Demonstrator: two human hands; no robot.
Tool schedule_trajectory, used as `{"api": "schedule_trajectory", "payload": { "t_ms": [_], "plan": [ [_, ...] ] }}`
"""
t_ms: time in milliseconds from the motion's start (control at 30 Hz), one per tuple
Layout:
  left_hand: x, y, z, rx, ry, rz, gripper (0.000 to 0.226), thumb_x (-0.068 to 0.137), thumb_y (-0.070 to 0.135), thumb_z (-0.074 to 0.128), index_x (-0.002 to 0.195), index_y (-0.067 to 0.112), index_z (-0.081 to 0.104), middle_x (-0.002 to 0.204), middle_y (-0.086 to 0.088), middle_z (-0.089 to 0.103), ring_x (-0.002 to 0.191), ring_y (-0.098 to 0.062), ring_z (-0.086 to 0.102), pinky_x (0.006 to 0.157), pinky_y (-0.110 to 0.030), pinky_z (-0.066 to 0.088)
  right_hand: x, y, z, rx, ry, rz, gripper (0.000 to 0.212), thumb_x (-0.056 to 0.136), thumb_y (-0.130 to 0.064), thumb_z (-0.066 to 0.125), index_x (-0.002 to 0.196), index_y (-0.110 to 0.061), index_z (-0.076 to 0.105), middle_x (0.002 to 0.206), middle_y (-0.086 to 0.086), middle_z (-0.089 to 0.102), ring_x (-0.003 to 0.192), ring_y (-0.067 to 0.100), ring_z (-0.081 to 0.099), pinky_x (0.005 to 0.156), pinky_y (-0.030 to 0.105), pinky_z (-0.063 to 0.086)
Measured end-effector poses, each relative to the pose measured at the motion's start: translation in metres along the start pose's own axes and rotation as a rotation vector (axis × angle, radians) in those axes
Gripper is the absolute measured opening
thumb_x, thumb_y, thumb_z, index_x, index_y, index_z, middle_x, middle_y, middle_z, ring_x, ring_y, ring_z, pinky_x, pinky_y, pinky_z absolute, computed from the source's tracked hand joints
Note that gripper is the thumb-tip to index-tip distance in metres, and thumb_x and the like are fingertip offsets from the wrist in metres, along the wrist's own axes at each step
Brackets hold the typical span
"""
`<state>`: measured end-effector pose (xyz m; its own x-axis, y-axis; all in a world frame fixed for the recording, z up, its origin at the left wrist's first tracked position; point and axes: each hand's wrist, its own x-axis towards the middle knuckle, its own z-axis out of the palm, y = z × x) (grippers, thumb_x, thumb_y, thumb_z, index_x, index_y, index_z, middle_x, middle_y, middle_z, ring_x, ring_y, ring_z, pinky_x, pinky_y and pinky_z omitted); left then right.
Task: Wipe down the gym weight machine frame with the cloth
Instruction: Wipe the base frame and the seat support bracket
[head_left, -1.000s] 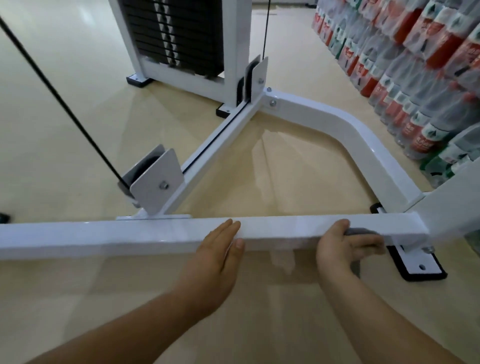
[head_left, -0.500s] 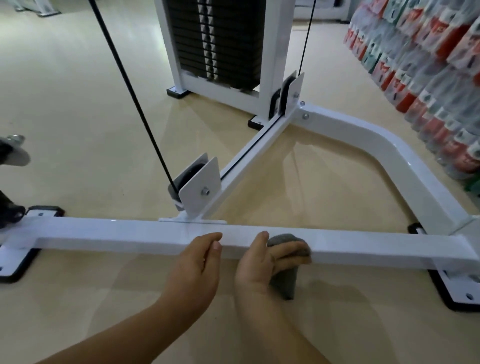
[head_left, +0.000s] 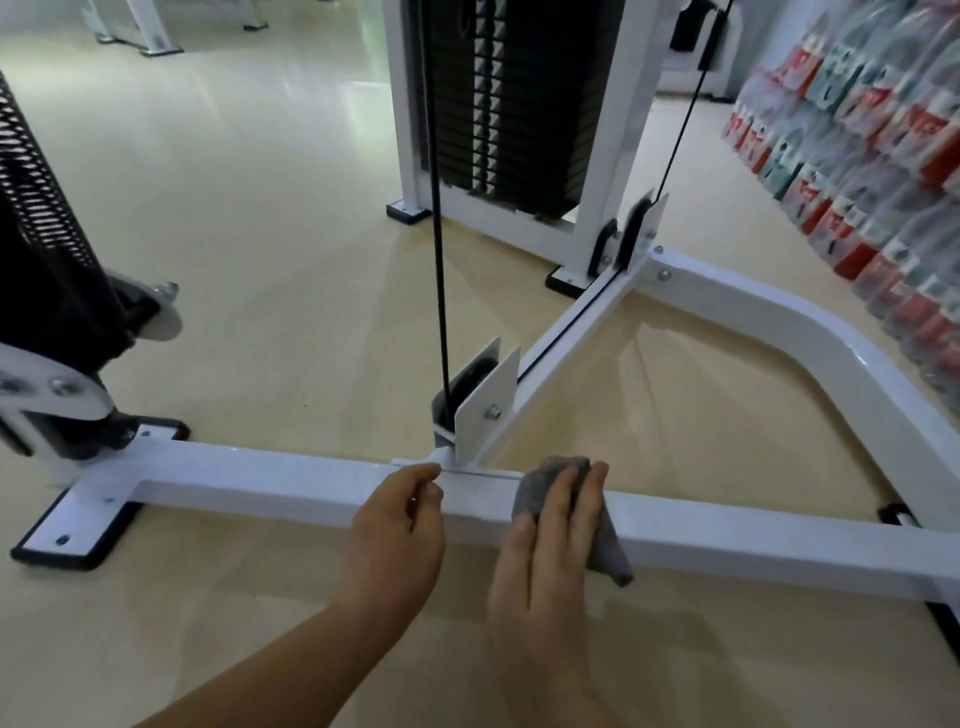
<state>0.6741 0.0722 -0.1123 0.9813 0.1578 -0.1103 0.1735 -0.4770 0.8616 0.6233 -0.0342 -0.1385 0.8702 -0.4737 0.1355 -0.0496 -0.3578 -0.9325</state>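
Both hands lay on the near white crossbar (head_left: 291, 480) of the weight machine frame (head_left: 779, 332), which ran left to right across the tan floor (head_left: 249, 218). The right hand (head_left: 545, 540) was spread flat, fingers straight, pressing a grey cloth (head_left: 602, 535) onto the top of the bar; the cloth draped over the near face, its tail hanging down at the right. The left hand (head_left: 400, 525), just to the left, rested with fingers loosely curled over the bar's top edge, holding nothing. Directly beyond the hands a pulley bracket (head_left: 485, 410) stood on the bar, a black cable (head_left: 434, 208) rising from it. Farther off stood the black weight stack (head_left: 498, 98), and bottles (head_left: 872, 156) lined the far right, blurred.
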Motion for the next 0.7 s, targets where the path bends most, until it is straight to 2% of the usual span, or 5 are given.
{"api": "schedule_trajectory", "payload": {
  "t_ms": [100,267,400,500,700],
  "plan": [
    [0.017,0.005,-0.004,-0.097,0.058,-0.014,0.023,0.101,0.024,0.051,0.117,0.030,0.067,0.098,0.012,0.071,0.094,-0.014,0.068,0.091,-0.041,0.054,0.034,-0.032,0.007,0.135,-0.154,0.024,0.062,0.103,-0.053,0.029,0.159,-0.034,0.012,0.162,-0.024,0.007,0.139,-0.023,0.006,0.114,0.002,0.008],
    [0.045,0.014,-0.018,-0.229,0.077,-0.040,0.020,0.103,0.025,0.048,0.112,0.033,0.065,0.092,0.013,0.070,0.091,-0.015,0.068,0.087,-0.044,0.056,0.081,-0.059,0.042,0.234,-0.230,0.101,0.051,0.112,-0.036,0.026,0.160,-0.037,0.011,0.163,-0.028,-0.013,0.139,-0.022,-0.004,0.090,-0.015,0.004],
    [0.052,0.013,-0.015,-0.293,-0.003,-0.019,0.020,0.104,0.027,0.048,0.115,0.032,0.064,0.096,0.013,0.071,0.096,-0.013,0.067,0.093,-0.046,0.055,0.122,-0.051,0.046,0.226,-0.167,0.097,0.049,0.110,-0.045,0.023,0.158,-0.045,0.019,0.168,-0.024,0.001,0.144,-0.016,0.005,0.123,0.022,0.006],
    [0.049,0.011,-0.009,-0.307,-0.061,0.006,0.021,0.106,0.025,0.045,0.113,0.032,0.064,0.099,0.014,0.070,0.099,-0.012,0.067,0.093,-0.045,0.054,0.136,-0.032,0.048,0.336,-0.195,0.214,0.053,0.098,-0.064,0.030,0.151,-0.059,0.027,0.162,-0.022,0.029,0.148,0.002,0.029,0.126,0.044,0.023],
    [0.051,0.004,-0.003,-0.367,-0.020,-0.046,0.022,0.107,0.028,0.045,0.117,0.032,0.064,0.108,0.013,0.069,0.106,-0.013,0.066,0.098,-0.048,0.053,0.067,-0.019,0.062,0.114,-0.112,-0.040,0.064,0.101,-0.048,0.028,0.162,-0.032,0.014,0.168,-0.020,0.011,0.151,-0.011,0.009,0.125,0.018,0.012]
  ]
}}
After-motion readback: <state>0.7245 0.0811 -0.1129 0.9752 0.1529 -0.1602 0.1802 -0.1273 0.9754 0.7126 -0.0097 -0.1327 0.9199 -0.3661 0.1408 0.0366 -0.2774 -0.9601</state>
